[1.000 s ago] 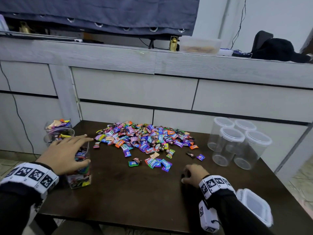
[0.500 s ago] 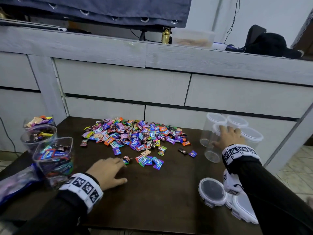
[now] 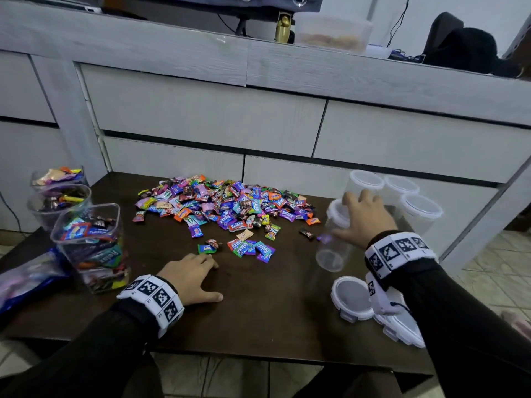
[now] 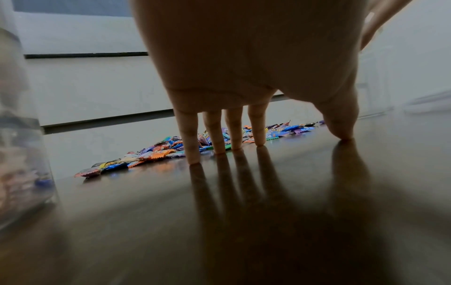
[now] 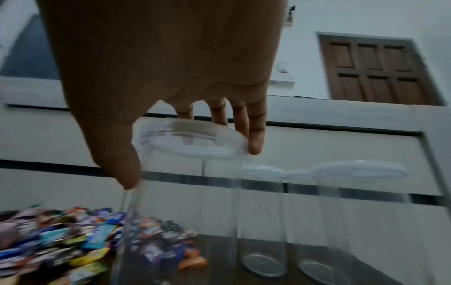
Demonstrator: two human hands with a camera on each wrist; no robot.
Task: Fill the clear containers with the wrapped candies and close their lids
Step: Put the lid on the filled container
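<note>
A pile of wrapped candies (image 3: 227, 208) lies mid-table. My right hand (image 3: 344, 216) grips the white lid of an empty clear container (image 3: 333, 248) from above, thumb on its left side, fingers over the top; the container leans. In the right wrist view the right hand (image 5: 190, 165) wraps that lid (image 5: 195, 142), and the container's body (image 5: 175, 221) is blurred. My left hand (image 3: 215, 280) rests on the dark table (image 3: 258, 317) with straight fingertips (image 4: 192, 158) touching the wood and holding nothing. Three more lidded empty containers (image 3: 421, 209) stand behind.
Three candy-filled containers without lids (image 3: 89, 245) stand at the left edge, beside a candy bag (image 3: 26, 277). Two loose white lids (image 3: 352, 297) lie near the right front corner under my right forearm. A grey drawer unit (image 3: 201, 110) rises behind the table.
My left hand let go of the filled square container and settled on the table. My right hand left the table, reached the empty containers and took hold of the front one's lid.
</note>
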